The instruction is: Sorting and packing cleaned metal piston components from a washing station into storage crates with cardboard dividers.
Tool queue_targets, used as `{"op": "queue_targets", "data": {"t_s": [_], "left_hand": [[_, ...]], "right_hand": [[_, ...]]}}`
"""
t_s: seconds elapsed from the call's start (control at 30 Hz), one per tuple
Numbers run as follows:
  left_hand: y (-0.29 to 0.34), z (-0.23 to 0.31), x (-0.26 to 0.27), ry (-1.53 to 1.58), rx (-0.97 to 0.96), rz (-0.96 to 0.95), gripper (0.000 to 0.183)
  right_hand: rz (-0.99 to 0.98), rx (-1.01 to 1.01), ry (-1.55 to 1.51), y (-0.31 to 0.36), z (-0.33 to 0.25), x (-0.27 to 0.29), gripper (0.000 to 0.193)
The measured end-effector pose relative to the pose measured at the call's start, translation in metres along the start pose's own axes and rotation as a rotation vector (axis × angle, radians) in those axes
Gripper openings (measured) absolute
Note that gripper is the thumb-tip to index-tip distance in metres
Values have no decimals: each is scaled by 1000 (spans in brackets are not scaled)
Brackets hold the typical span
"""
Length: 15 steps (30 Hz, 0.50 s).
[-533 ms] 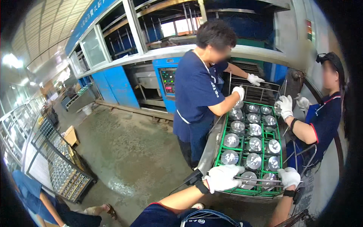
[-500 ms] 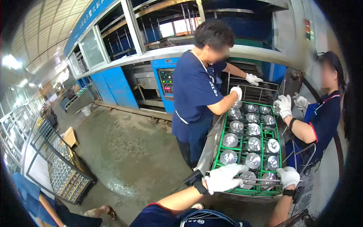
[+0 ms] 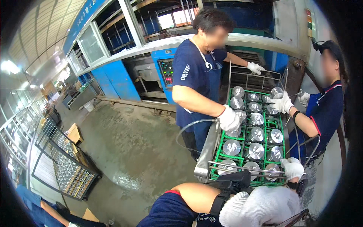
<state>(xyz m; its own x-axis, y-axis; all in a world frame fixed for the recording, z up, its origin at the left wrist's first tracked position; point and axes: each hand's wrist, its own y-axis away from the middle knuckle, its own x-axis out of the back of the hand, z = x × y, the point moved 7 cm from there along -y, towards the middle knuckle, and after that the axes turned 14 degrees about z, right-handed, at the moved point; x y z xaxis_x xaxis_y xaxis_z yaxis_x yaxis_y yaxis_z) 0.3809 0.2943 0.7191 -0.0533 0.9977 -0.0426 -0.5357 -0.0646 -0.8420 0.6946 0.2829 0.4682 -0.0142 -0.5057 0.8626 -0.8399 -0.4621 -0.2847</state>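
Shiny round metal pieces (image 3: 256,150) stand in rows in a green-edged wire basket (image 3: 216,157). My right hand (image 3: 292,169), in a white knitted glove, is closed round the right end of a metal rail (image 3: 242,168) at the basket's near end. Close to the lower edge, my left hand (image 3: 261,207), also gloved, is bent across my front toward the right, below the basket and off the rail. Its fingers are smeared and partly hidden, so I cannot make out whether it holds anything. A black device (image 3: 236,181) is strapped to my left forearm.
A co-worker (image 3: 196,75) left of the basket has one gloved hand over the pieces, beside a curved grey tube (image 3: 189,125). Another co-worker (image 3: 317,109), on the right, touches a piece. A blue machine (image 3: 113,85) stands behind; a loaded wire cart (image 3: 68,170) is at left.
My left hand has left the rail and swung down and right toward me. My right hand stays at the rail. The left co-worker's near hand has moved toward me over the pieces.
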Motion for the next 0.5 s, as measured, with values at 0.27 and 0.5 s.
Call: {"op": "queue_targets", "data": {"t_s": [0.27,0.5], "left_hand": [[47,-48,24,-752,115,-126,26],[155,-128,162,-1609,1102,-212,44]], "right_hand": [[46,68,62,7,-15,14,46],[-42,47,119,9,-18,16,50]]}}
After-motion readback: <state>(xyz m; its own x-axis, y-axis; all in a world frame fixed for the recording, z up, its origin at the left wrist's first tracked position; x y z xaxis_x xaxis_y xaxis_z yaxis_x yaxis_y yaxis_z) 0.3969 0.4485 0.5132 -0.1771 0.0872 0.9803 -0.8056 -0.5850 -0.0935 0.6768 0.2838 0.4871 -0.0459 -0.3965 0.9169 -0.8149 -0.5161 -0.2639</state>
